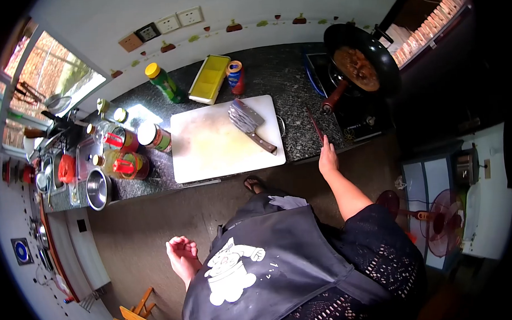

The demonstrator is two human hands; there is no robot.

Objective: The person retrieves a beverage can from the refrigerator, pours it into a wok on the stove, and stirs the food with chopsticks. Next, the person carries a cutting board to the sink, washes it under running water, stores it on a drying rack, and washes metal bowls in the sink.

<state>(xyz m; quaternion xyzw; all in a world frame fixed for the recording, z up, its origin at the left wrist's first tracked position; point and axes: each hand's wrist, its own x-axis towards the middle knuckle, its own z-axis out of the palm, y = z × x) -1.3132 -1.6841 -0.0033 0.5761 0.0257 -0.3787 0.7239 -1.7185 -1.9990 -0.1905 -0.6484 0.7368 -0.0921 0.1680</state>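
Note:
My right hand (328, 157) is closed round the end of thin reddish chopsticks (315, 126), which point up over the counter's front edge, left of the stove. Low at the left, away from the counter, my left hand (183, 254) is palm up with loosely curled fingers and nothing in it. A cleaver (246, 117) with a wooden handle lies on the white cutting board (205, 147). On the stove (353, 114), a black wok (376, 51) holds brown food in sauce, and its red-brown handle (336, 95) points toward the counter's front.
Behind the board are a green bottle (164, 84), a yellow-green tray (209, 77) and a blue-red can (235, 79). Jars and oil bottles (126, 164), plus a steel bowl (98, 189), stand to its left. A fan (441, 223) is at right, a wooden stool (140, 313) lower left.

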